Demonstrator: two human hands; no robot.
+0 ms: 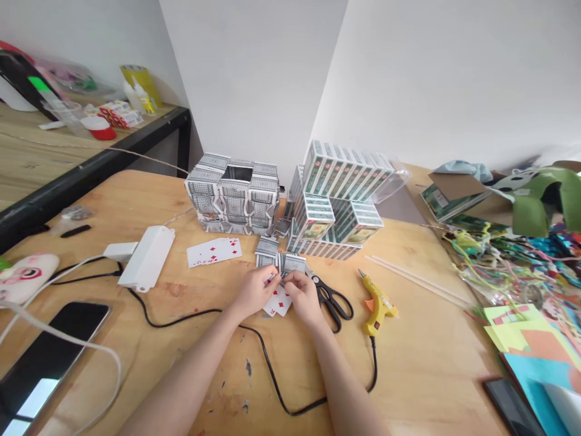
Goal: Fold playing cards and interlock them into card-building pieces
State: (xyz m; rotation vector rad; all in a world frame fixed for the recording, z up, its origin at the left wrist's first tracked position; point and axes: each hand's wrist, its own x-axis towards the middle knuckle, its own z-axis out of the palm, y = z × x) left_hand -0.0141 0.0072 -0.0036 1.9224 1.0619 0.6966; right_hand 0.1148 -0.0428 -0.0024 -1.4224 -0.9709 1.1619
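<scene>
At nine o'clock from the fingers (270,272), well apart on the pale wooden surface (149,357), a long white plastic box (147,257). At ten, a flat row of white cards with red diamonds (214,252), long axis roughly nine to three, nearer the left hand (254,293). At eleven, a hollow block of folded grey-patterned cards (233,197). Close in at six, loose red-diamond cards (275,304). Pinching narrowly with left hand and right hand (303,295), tips almost together, apparently on a mostly hidden small card (282,280); cannot tell its long axis. Just beyond, at one, a folded grey-patterned piece (294,263), nearer the right hand. At four, black-handled metal scissors (342,302); farther out, a yellow plastic glue gun (377,312).
</scene>
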